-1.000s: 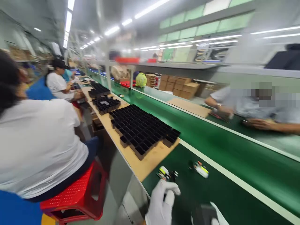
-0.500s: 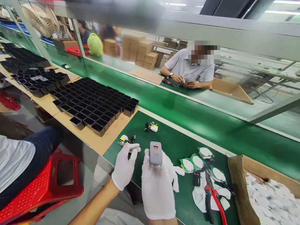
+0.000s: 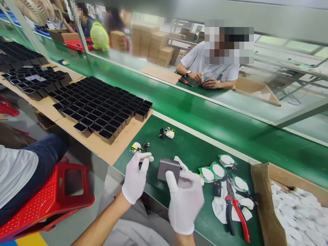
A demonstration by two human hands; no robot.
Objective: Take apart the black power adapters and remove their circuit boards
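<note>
My right hand, in a white glove, grips a dark grey USB charger between thumb and fingers, its plain broad side facing me. Close by on the left hovers my gloved left hand, fingers half curled and the thumb apart from them; nothing shows in it. Just beyond it lies a small circuit assembly with yellow and white parts, and a second assembly sits farther back on the green mat. Right of the charger are several green boards with white discs. Red-and-black pliers rest on a white glove.
Rows of black open housings stand on cardboard at the left. A cardboard box of white discs is at the right edge. A red stool stands beside a seated person. Across the green belt a co-worker handles something.
My right hand has turned the charger from its USB port end to its side, with the thumb now across it. My left hand has hardly moved. The view has shifted slightly.
</note>
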